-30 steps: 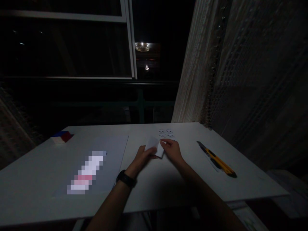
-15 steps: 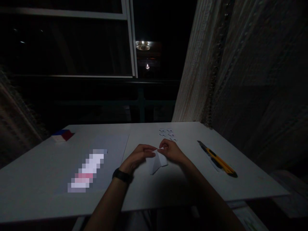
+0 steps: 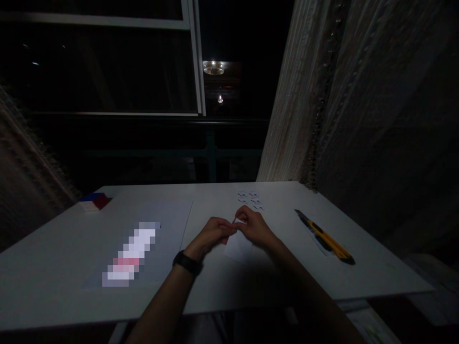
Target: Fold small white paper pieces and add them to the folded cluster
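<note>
A small white piece of folded paper (image 3: 239, 246) is held between my two hands above the middle of the table. My left hand (image 3: 214, 233), with a dark band at the wrist, is closed on the paper's upper left edge. My right hand (image 3: 255, 226) pinches the top of the paper, its thumb meeting the left fingertips. The paper's lower part hangs toward me as a flat white face. Fingers cover its top edge, so the fold there is partly hidden.
On the white table (image 3: 215, 291), a yellow and black utility knife (image 3: 326, 239) lies at right. Several small paper cutouts (image 3: 251, 199) lie beyond my hands. A large paper sheet (image 3: 172, 229) is at left, partly pixelated, with a coloured cube (image 3: 93, 201) behind it.
The paper has turned in my hands: two angled flaps showed before, now one flat face does. My left hand has shifted slightly right, and its fingers are more curled.
</note>
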The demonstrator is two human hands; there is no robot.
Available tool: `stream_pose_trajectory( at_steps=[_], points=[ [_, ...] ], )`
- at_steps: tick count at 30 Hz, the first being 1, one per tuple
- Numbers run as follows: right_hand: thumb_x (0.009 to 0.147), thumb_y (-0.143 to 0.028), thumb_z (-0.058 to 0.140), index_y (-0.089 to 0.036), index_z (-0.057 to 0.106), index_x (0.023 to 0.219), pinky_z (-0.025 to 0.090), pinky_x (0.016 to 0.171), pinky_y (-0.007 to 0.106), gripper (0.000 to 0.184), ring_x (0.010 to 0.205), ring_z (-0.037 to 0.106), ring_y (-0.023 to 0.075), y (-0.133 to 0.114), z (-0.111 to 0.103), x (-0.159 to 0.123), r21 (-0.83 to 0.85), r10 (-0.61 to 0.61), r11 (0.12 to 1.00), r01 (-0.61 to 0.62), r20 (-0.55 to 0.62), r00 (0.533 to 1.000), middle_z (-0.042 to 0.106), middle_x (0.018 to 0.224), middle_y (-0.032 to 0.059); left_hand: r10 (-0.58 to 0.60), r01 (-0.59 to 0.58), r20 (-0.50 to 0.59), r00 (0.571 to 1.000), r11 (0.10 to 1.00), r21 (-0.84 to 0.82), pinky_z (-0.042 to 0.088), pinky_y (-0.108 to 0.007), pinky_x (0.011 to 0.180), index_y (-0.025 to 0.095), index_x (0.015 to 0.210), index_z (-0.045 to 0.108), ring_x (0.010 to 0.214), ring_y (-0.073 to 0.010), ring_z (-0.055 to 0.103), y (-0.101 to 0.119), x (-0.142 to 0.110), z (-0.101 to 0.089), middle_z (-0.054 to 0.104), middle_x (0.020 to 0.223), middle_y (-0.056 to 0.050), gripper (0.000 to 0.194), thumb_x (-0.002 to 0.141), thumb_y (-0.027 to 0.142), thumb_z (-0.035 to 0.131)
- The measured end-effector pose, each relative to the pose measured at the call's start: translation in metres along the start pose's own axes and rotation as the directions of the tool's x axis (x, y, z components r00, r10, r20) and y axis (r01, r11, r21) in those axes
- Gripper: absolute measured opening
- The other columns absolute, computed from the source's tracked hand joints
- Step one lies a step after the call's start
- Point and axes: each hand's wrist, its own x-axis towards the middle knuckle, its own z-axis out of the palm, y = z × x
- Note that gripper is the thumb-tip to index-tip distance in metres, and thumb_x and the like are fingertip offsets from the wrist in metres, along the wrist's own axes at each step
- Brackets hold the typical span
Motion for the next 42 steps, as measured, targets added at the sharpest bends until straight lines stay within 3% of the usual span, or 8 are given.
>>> stream_pose_trajectory(
  at_steps=[4, 11, 18, 29, 37, 42],
  points=[
    [0.066, -0.025, 0.064, -0.019, 0.060, 0.079, 0.046, 0.069, 0.029, 0.015, 0.075, 0.061, 0.0163, 0.003, 0.001, 0.003, 0.093, 0.007, 0.996, -0.006, -0.008, 1.000, 0.065, 0.077, 0.0015, -0.021, 0.020, -0.016, 1.000, 0.995, -0.093, 0.036, -0.019, 0.044, 0.011, 0.061, 0.064, 0.044, -0.0073, 0.047, 0.005, -0.003, 0.001, 0.055, 0.049, 0.001, 0.016, 0.054, 0.020, 0.074],
    [0.068, -0.030, 0.064, -0.017, 0.066, 0.093, 0.047, 0.077, 0.034, 0.028, 0.085, 0.062, 0.0208, 0.003, -0.011, 0.007, 0.149, -0.018, 0.989, 0.022, -0.030, 0.999, 0.068, 0.090, 0.0068, -0.036, 0.017, -0.064, 0.997, 0.962, -0.273, 0.046, -0.022, 0.054, 0.010, 0.064, 0.062, 0.056, -0.0115, 0.057, 0.009, -0.001, -0.008, 0.062, 0.062, -0.004, 0.018, 0.055, 0.019, 0.075],
    [0.068, -0.030, 0.063, -0.018, 0.069, 0.091, 0.048, 0.076, 0.036, 0.026, 0.086, 0.063, 0.0232, -0.001, -0.011, 0.007, 0.165, 0.052, 0.985, -0.045, -0.040, 0.998, 0.070, 0.090, 0.0068, -0.035, 0.021, -0.048, 0.998, 0.961, -0.275, 0.047, -0.022, 0.056, 0.009, 0.078, 0.063, 0.062, -0.0129, 0.060, 0.011, -0.002, -0.010, 0.065, 0.075, -0.008, 0.021, 0.060, 0.016, 0.072],
    [0.067, -0.029, 0.063, -0.018, 0.070, 0.091, 0.048, 0.073, 0.036, 0.028, 0.080, 0.064, 0.0234, 0.001, -0.012, 0.007, 0.166, 0.083, 0.983, -0.080, -0.014, 0.996, 0.070, 0.087, 0.0061, -0.054, 0.042, -0.028, 0.998, 0.944, -0.328, 0.047, -0.021, 0.057, 0.010, 0.077, 0.065, 0.058, -0.0122, 0.059, 0.015, -0.004, -0.011, 0.065, 0.068, -0.005, 0.013, 0.064, 0.009, 0.065],
    [0.068, -0.026, 0.062, -0.017, 0.069, 0.093, 0.048, 0.075, 0.036, 0.028, 0.083, 0.064, 0.0234, 0.000, -0.011, 0.006, 0.129, 0.076, 0.989, -0.074, -0.009, 0.997, 0.070, 0.090, 0.0070, 0.003, 0.009, 0.042, 0.999, 0.963, -0.270, 0.049, -0.025, 0.062, 0.009, 0.073, 0.065, 0.062, -0.0143, 0.061, 0.015, -0.006, -0.012, 0.065, 0.071, -0.007, 0.018, 0.061, 0.019, 0.072],
    [0.067, -0.026, 0.063, -0.016, 0.069, 0.093, 0.048, 0.073, 0.036, 0.029, 0.081, 0.064, 0.0232, 0.003, -0.011, 0.007, 0.126, 0.047, 0.991, -0.053, 0.051, 0.998, 0.070, 0.088, 0.0075, -0.011, 0.005, -0.041, 0.999, 0.991, -0.134, 0.049, -0.026, 0.053, 0.006, 0.066, 0.063, 0.053, -0.0143, 0.059, 0.011, -0.003, -0.012, 0.063, 0.062, -0.008, 0.028, 0.056, 0.029, 0.076]
  ],
)
